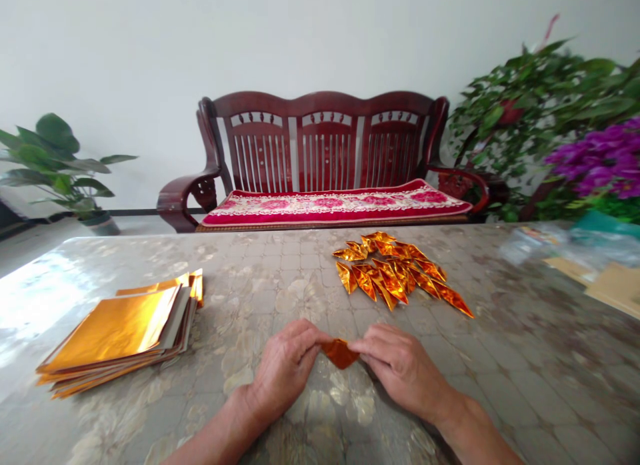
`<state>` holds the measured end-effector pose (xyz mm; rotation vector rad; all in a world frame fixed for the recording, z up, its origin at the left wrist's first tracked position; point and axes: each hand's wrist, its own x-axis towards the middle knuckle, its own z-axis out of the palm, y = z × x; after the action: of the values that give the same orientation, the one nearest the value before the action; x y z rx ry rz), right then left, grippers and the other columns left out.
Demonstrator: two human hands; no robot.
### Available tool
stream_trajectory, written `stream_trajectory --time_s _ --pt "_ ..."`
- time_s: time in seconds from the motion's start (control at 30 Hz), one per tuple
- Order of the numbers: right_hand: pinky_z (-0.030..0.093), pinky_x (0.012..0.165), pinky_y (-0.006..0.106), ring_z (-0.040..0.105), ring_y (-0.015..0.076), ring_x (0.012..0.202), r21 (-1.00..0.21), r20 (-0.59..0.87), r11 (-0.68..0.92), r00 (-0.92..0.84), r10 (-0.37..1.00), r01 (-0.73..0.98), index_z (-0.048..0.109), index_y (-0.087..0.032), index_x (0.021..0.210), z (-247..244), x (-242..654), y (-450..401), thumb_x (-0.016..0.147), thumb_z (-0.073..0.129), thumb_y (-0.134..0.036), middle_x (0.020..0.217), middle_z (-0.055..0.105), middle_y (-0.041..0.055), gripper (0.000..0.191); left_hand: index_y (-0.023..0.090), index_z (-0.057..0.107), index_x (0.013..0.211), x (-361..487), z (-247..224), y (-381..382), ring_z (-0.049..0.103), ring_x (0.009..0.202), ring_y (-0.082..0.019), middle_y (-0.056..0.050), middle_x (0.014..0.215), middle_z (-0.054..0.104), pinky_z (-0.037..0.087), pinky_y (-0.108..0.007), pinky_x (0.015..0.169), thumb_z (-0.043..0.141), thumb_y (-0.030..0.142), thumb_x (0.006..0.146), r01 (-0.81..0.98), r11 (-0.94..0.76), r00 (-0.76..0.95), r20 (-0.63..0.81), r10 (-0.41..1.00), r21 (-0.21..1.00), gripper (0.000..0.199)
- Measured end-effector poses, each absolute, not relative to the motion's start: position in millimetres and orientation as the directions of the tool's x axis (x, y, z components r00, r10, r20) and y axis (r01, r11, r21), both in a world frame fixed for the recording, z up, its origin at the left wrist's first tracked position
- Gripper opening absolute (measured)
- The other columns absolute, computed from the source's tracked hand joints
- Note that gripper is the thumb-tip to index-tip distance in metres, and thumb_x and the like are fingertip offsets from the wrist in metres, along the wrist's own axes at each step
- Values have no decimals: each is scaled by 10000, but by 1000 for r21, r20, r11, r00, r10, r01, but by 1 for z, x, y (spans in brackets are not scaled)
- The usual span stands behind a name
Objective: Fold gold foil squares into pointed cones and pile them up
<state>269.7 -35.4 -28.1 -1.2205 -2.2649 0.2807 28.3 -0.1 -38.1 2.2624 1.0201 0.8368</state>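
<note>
My left hand (284, 367) and my right hand (403, 367) meet near the table's front, pinching a small folded piece of gold-orange foil paper (340, 353) between their fingertips. Beyond them, a loose heap of folded pointed foil pieces (387, 270) lies on the marbled table top (280, 298). To the left stands a stack of square gold foil sheets (113, 335), its top sheet shiny and some edges fanned out.
A dark red wooden bench (325, 141) with a red floral cushion stands beyond the table. Potted plants (53, 165) and purple flowers (597, 159) flank it. Clear plastic bags (565, 245) and cardboard (615, 288) lie at the table's far right.
</note>
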Motion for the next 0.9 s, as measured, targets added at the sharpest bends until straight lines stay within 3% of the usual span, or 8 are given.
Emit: stream_trajectory --time_s 0.23,0.43,0.53,0.67,0.9 --pt "391 694 297 560 169 748 -367 394 630 -499 772 684 723 -234 1034 -28 272 -35 1009 447 -191 766 633 29 280 274 691 1134 30 -37 -3 603 870 -178 -29 918 653 461 -268 771 445 182 993 554 -633 576 300 761 541 299" --pt "378 703 294 559 175 776 -406 352 570 -453 819 714 700 -235 1059 -29 270 -36 961 553 -171 789 627 15 188 265 675 1118 33 -35 -4 578 860 -204 -27 893 640 450 -329 787 463 146 969 581 -665 593 315 741 470 285" --pt "375 722 300 560 175 785 -404 315 562 -467 826 722 699 -239 1050 -28 269 -36 948 562 -154 804 640 12 190 262 669 1097 33 -34 -5 576 860 -204 -17 867 637 437 -388 893 457 115 958 559 -703 608 359 708 439 293" --pt "372 731 298 558 168 784 -416 311 571 -479 821 708 705 -245 1025 -28 270 -36 968 540 -176 800 642 10 188 256 660 1083 33 -32 -7 598 847 -187 0 849 643 332 -480 1071 458 85 942 554 -726 616 385 687 407 299" --pt "354 723 300 532 167 777 -420 363 622 -506 782 661 700 -237 1018 -28 272 -35 997 482 -169 778 629 15 230 265 673 1002 34 -35 -3 627 870 -191 10 858 667 322 -494 1092 552 138 935 588 -675 591 332 735 446 188"
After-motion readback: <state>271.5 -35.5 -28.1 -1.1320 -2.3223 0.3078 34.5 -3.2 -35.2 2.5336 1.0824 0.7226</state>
